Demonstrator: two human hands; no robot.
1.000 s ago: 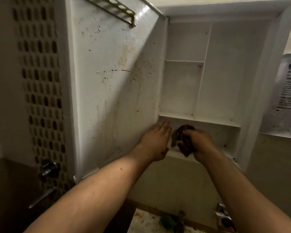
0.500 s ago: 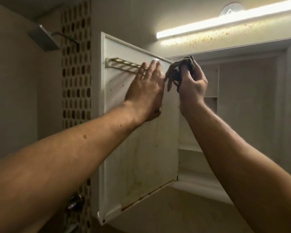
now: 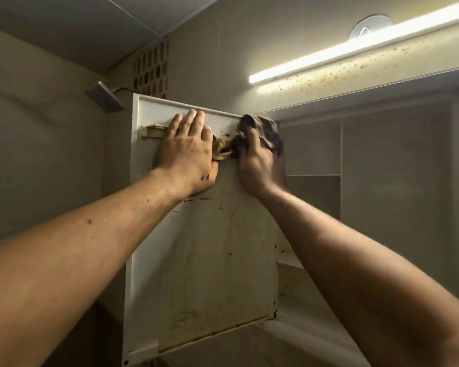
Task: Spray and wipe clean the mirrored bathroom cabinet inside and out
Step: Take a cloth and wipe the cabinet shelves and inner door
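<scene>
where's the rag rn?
Head view, upper centre: the rag is bunched in the right hand against the top of the open cabinet door, beside the left hand.

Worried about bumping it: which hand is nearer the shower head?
Left. The left hand presses the cabinet door right of the shower head; the right hand, gripping the cloth, is farther right.

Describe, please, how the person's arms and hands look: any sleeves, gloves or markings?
The left arm and right arm are bare, no sleeves in view. The left hand and right hand wear no gloves, rings or watch. Two small blue star marks sit by the left wrist.
</scene>
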